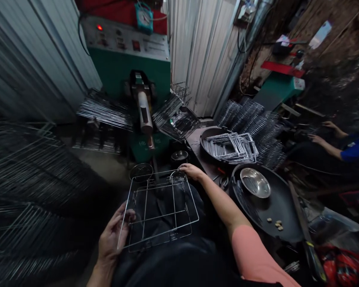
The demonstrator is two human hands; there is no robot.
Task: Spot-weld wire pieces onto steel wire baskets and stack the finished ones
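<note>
A rectangular wire rack (175,213) is held over my lap, tilted towards me. My left hand (113,231) grips its left side, with the fingers curled behind the wires. At the far right corner, my right hand (192,172) pinches the frame; its fingertips are partly hidden. Just beyond the rack stands a green machine (113,71) with a pale cylinder (144,109) pointing down to a copper-coloured tip (150,142). A small metal bowl (179,156) sits near my right hand.
Wire racks are stacked at left (48,171). A round pan (205,147) holds rectangular wire frames (230,147). Another black pan (275,215) carries a steel bowl (255,182), thin wires and several small pale pieces. A long-handled tool (312,255) leans there. A co-worker's arm (329,146) is at right.
</note>
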